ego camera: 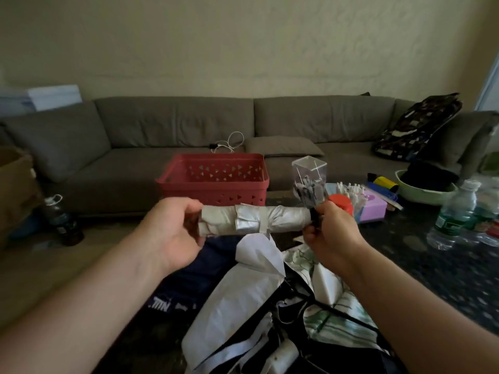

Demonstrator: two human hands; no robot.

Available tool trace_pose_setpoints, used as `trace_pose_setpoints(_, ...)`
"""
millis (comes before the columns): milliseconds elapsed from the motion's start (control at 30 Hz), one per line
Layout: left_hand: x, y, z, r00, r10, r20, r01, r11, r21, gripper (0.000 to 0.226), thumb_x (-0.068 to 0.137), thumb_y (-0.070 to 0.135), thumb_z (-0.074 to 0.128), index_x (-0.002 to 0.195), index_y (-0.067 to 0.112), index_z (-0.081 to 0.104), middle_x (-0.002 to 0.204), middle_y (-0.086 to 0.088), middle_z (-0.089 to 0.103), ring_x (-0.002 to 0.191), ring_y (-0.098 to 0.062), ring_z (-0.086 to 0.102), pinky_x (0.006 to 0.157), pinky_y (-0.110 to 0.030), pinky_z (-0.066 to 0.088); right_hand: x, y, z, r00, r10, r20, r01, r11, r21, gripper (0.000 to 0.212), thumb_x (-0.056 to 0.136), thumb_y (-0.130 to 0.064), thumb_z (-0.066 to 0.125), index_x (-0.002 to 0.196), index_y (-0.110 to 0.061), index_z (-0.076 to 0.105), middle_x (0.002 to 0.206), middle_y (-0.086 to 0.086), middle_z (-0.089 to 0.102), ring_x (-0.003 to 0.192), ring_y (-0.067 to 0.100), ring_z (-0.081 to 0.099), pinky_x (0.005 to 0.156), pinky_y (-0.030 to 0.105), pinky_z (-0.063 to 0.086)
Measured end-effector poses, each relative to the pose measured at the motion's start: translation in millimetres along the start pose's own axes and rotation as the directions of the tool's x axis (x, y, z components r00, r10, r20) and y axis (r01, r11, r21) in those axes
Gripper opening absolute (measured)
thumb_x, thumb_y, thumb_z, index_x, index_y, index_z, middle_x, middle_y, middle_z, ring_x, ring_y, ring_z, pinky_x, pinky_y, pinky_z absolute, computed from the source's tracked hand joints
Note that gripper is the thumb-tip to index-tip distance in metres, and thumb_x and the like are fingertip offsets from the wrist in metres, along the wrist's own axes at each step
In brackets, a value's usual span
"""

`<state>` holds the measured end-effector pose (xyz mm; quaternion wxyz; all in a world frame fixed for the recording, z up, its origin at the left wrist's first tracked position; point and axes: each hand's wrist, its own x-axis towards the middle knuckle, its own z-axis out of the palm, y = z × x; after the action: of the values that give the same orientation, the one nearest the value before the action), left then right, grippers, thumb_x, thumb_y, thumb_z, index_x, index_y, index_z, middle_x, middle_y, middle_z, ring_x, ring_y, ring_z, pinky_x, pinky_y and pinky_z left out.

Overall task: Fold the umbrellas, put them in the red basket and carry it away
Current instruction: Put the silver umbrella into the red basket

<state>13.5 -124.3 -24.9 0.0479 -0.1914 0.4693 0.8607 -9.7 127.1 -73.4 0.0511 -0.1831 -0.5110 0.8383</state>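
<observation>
Between the two hands, over the near table edge: rolled silver umbrella (253, 221), long axis level and running left to right, strap wrapped at mid-length. Left hand (172, 233) curled round the left end of the roll, thumb on top; right hand (330, 233) pinching the dark handle stub at the right end. Held clear of the table (445, 271), just above a heap of unfolded umbrellas (270, 306), white, leaf-printed and navy, lying loose below the wrists. Red basket (216, 179) sat straight ahead beyond the roll, open side up, nothing seen inside, its long side parallel to the roll's axis. Judged: roll needed only a forward carry and a drop, no turning. Both hands about equally near the basket. Clear pen holder (310, 179) stood just right of the basket, close to the right hand's path; possible snag.
</observation>
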Motion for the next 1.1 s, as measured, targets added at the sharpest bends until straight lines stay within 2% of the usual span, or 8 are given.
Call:
trace_pose_setpoints(200, 97.8, 75.8, 3.4, 0.919, 0.391, -0.049, -0.353, 0.873, 0.337, 0.015, 0.107, 0.009, 0.057, 0.105, 0.016, 0.070, 0.102, -0.003, 0.071, 0.083, -0.011, 0.066, 0.069, -0.024, 0.050, 74.1, -27.3, 101.4, 0.997, 0.006, 0.082, 0.001, 0.996, -0.089, 0.011, 0.101, -0.003, 0.054, 0.093, -0.001, 0.061, 0.087, 0.018, 0.066, 0.058, 0.018, 0.059, 0.047, 0.024, 0.049)
trace_pose_setpoints(300, 161.8, 94.4, 5.2, 0.874, 0.477, -0.092, -0.408, 0.824, 0.394, 0.022, 0.109, 0.009, 0.053, 0.111, 0.012, 0.074, 0.105, -0.008, 0.072, 0.078, -0.014, 0.069, 0.071, -0.027, 0.058, 126.3, -34.6, 143.3, 0.983, -0.151, 0.101, 0.176, 0.927, -0.332, 0.020, 0.096, -0.015, 0.072, 0.114, -0.006, 0.068, 0.100, 0.012, 0.074, 0.072, 0.020, 0.073, 0.070, 0.036, 0.065)
trace_pose_setpoints(400, 214.3, 93.2, 1.6, 0.869, 0.492, -0.047, -0.398, 0.753, 0.525, 0.026, 0.098, -0.005, 0.059, 0.105, 0.012, 0.076, 0.106, -0.009, 0.073, 0.080, -0.018, 0.073, 0.078, -0.033, 0.063, 169.8, -25.6, 161.6, 0.947, -0.311, 0.077, 0.290, 0.727, -0.622, 0.034, 0.093, -0.018, 0.070, 0.126, -0.015, 0.068, 0.113, 0.008, 0.072, 0.102, 0.027, 0.071, 0.096, 0.042, 0.060)
trace_pose_setpoints(533, 259.4, 74.3, -15.0, 0.859, 0.486, 0.160, -0.353, 0.337, 0.873, 0.076, 0.079, 0.004, 0.069, 0.151, 0.026, 0.056, 0.143, -0.005, 0.064, 0.123, -0.029, 0.064, 0.107, -0.047, 0.054, 195.1, -2.2, 161.9, 0.892, -0.357, 0.277, 0.396, 0.322, -0.860, 0.042, 0.088, -0.016, 0.055, 0.128, -0.020, 0.067, 0.125, 0.010, 0.066, 0.107, 0.030, 0.063, 0.095, 0.038, 0.055)
trace_pose_setpoints(700, 264.7, 75.0, -22.9, 0.795, 0.498, 0.347, -0.315, -0.149, 0.937, 0.051, 0.096, 0.027, 0.062, 0.147, 0.025, 0.061, 0.150, -0.007, 0.060, 0.134, -0.032, 0.057, 0.109, -0.038, 0.046, 204.4, 18.4, 142.9, 0.903, -0.242, 0.354, 0.331, -0.133, -0.934, 0.037, 0.093, -0.046, 0.044, 0.123, -0.035, 0.062, 0.119, 0.002, 0.063, 0.128, 0.033, 0.041, 0.100, 0.054, 0.034)
trace_pose_setpoints(800, 265.2, 74.3, -36.5, 0.764, 0.473, 0.439, -0.337, -0.289, 0.896, 0.032, 0.103, 0.030, 0.054, 0.127, 0.027, 0.074, 0.135, -0.002, 0.070, 0.123, -0.028, 0.063, 0.103, -0.039, 0.049, 205.5, 21.4, 132.0, 0.910, -0.188, 0.370, 0.330, -0.213, -0.920, 0.051, 0.098, -0.063, 0.029, 0.102, -0.033, 0.070, 0.109, 0.001, 0.064, 0.126, 0.033, 0.044, 0.105, 0.059, 0.031)
trace_pose_setpoints(933, 251.0, 70.5, -49.9, 0.769, 0.434, 0.469, -0.355, -0.320, 0.878, 0.031, 0.108, 0.037, 0.047, 0.117, 0.033, 0.076, 0.120, 0.004, 0.075, 0.108, -0.023, 0.067, 0.086, -0.035, 0.052, 196.4, 25.8, 129.2, 0.886, -0.210, 0.413, 0.347, -0.290, -0.892, 0.053, 0.102, -0.057, 0.023, 0.082, -0.026, 0.061, 0.095, 0.002, 0.063, 0.107, 0.032, 0.056, 0.101, 0.059, 0.032)
trace_pose_setpoints(1100, 229.7, 62.6, -52.9, 0.785, 0.394, 0.478, -0.339, -0.372, 0.864, 0.040, 0.106, 0.032, 0.049, 0.143, 0.030, 0.064, 0.147, -0.001, 0.063, 0.134, -0.028, 0.058, 0.111, -0.041, 0.047, 160.9, 23.0, 127.9, 0.868, -0.169, 0.467, 0.416, -0.268, -0.869, 0.029, 0.097, -0.040, 0.041, 0.115, -0.033, 0.063, 0.121, 0.002, 0.067, 0.121, 0.034, 0.058, 0.109, 0.064, 0.033)
